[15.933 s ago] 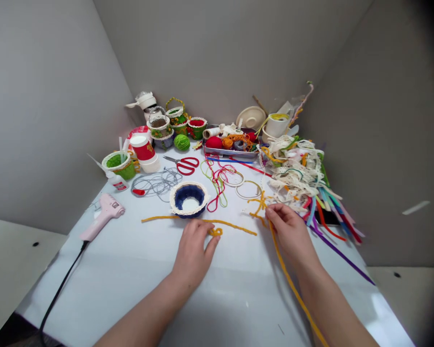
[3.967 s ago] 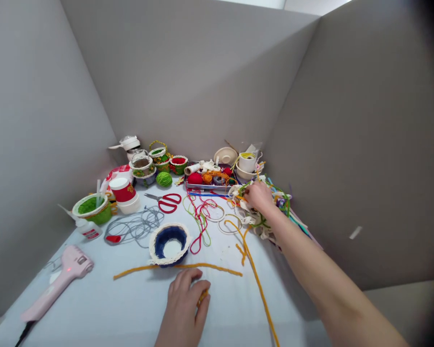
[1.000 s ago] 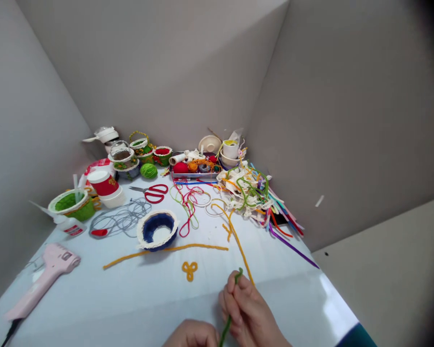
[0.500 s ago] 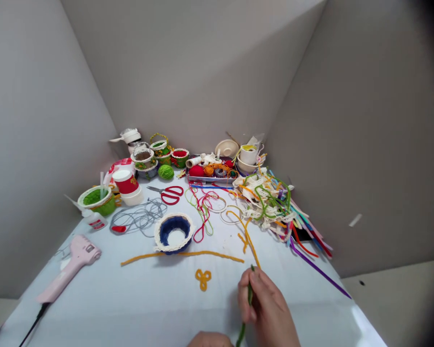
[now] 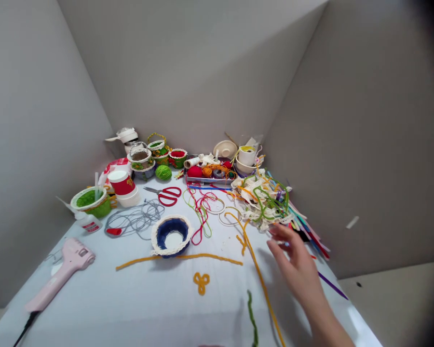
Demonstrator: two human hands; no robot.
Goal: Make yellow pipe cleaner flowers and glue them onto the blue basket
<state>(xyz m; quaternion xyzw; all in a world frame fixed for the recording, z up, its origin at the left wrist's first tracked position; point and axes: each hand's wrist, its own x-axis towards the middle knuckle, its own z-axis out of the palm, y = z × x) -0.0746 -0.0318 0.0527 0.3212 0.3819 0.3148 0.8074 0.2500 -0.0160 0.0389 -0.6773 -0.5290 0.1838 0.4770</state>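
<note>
My right hand (image 5: 295, 264) hovers above the table with fingers stretched out and apart, holding nothing, close to the heap of lace trim and coloured cords (image 5: 264, 200). A green cord (image 5: 252, 315) lies loose on the table near the front edge, left of my forearm. A long orange cord (image 5: 257, 274) runs beside it. A small three-loop orange knot (image 5: 201, 281) lies in front of the blue bowl with a lace rim (image 5: 171, 235). My left hand is out of view.
A pink glue gun (image 5: 63, 270) lies at the left. Red scissors (image 5: 168, 194), grey wire (image 5: 137, 219), a glue bottle (image 5: 84, 220), a red cup (image 5: 123, 185), small decorated baskets (image 5: 157, 154) and a tray of yarn (image 5: 210, 171) crowd the back. Grey walls enclose the table.
My right hand let go of the green cord, which now lies on the table, and moved up and right toward the cord heap. My left hand dropped out of view.
</note>
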